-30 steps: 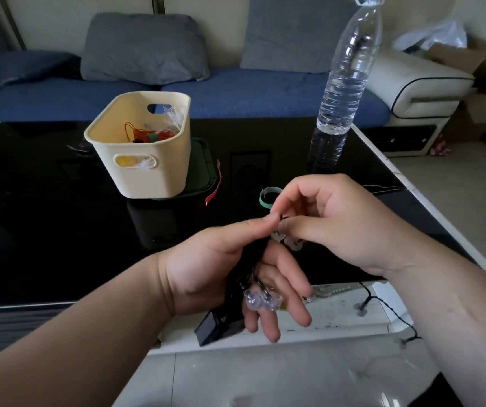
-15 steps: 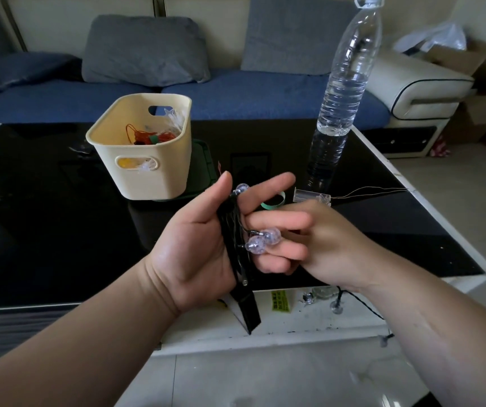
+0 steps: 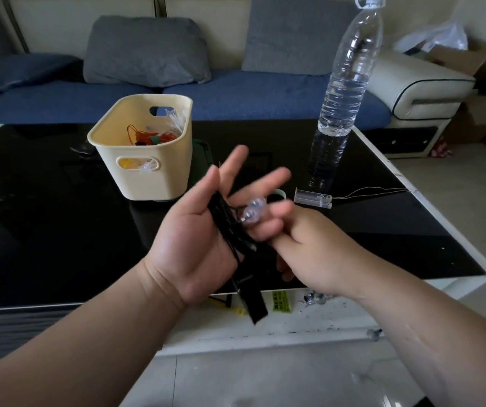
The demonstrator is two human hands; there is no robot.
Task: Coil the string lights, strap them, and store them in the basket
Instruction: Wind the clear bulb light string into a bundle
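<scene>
Black-wired string lights (image 3: 227, 221) are wound in a bundle across the palm of my left hand (image 3: 194, 236), which is held palm up with two fingers stretched out and the others curled round clear bulbs (image 3: 252, 211). A black battery box (image 3: 250, 298) hangs below that hand. My right hand (image 3: 318, 251) is tucked against the left fingers, its own fingers curled on the strand and mostly hidden. More bulbs (image 3: 313, 298) trail at the table's near edge. The cream basket (image 3: 147, 177) stands behind, to the left. A green strap (image 3: 277, 195) lies just behind my fingers.
The basket holds orange and clear light strings. A clear battery box (image 3: 312, 197) with thin wire lies on the black glass table (image 3: 45, 215) at the right. A tall water bottle (image 3: 344, 89) stands at back right. A blue sofa runs behind the table.
My left hand has turned palm up and opened its upper fingers. My right hand has swung from above the left fingers down to beside and under them, carrying the strand round.
</scene>
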